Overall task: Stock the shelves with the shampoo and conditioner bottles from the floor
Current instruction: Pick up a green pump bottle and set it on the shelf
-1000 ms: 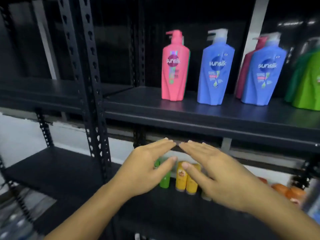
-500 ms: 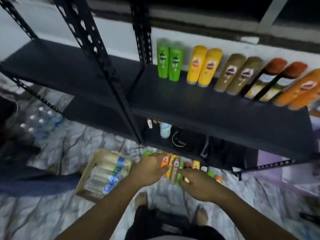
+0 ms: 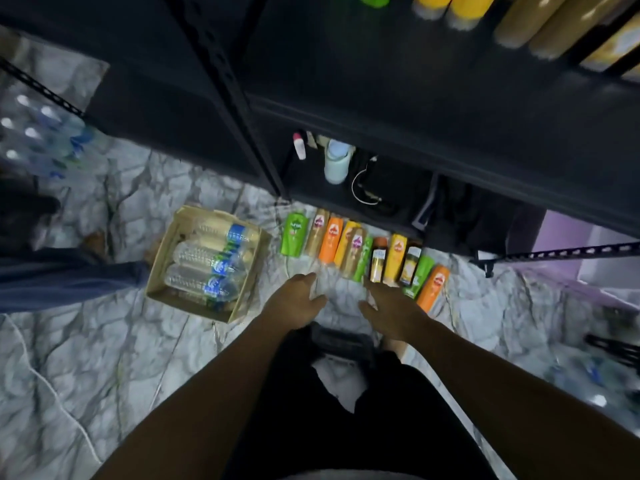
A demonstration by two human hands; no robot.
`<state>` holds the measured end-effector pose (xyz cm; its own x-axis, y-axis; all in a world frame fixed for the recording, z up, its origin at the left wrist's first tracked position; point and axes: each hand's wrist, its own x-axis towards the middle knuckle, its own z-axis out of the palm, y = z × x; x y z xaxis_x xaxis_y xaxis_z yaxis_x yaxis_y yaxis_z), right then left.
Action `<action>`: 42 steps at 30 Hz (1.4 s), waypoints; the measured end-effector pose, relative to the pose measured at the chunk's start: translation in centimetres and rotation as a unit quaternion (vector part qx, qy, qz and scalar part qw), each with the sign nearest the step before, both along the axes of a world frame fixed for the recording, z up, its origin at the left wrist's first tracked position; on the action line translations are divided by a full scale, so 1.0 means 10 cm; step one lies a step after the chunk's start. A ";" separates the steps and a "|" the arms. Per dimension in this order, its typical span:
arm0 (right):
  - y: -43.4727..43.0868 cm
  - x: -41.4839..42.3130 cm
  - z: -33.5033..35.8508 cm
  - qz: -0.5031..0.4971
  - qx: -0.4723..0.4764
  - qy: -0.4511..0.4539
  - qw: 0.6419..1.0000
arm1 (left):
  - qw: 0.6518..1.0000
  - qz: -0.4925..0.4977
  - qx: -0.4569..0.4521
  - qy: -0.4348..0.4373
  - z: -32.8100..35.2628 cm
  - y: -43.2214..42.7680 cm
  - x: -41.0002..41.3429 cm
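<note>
1. The step in hand looks like the pick-up: fetching more stock from the floor, with nothing lifted yet.
2. The row of bottles (image 3: 360, 251) sits on the marble floor at the foot of the shelf (image 3: 415, 98), just right of a cardboard box (image 3: 162, 252) of water bottles. The bottles are packed side by side, green, brown, orange and yellow.
3. The left hand (image 3: 294, 301) is spread flat and holds nothing. It hovers on the near side of the row's left end, below the green bottle (image 3: 293, 237).
4. The right hand (image 3: 391, 308) is likewise spread and holds nothing. Its fingertips are close to the middle bottles, though the blur hides whether they touch.
5. On the shelf's far side stand yellow bottles (image 3: 446, 8) and brown bottles (image 3: 530, 26).
6. Next, each hand probably needs to close round one bottle. The row is tight, so neighbours may topple.
</note>
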<state>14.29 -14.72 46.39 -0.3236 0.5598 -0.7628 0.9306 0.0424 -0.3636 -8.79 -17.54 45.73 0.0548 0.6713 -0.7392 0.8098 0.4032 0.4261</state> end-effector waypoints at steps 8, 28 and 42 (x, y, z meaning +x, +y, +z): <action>0.39 -0.54 -1.17 0.005 -0.038 0.013 0.999 | 0.997 0.059 -0.025 0.034 -1.33 0.17 -0.35; 1.99 -2.18 -5.33 -0.190 0.048 0.111 0.974 | 0.984 0.162 0.025 0.067 -5.32 1.22 -1.25; 2.30 -2.66 -5.81 -0.218 0.005 0.007 0.976 | 0.970 0.235 0.066 0.017 -5.63 1.37 -1.22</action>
<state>-12.28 8.29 -11.67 -0.0640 0.6533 -0.7544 0.8559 -0.3527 -0.3781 -20.96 -3.85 -10.58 -0.3030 0.7046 -0.6417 0.5635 0.6755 0.4756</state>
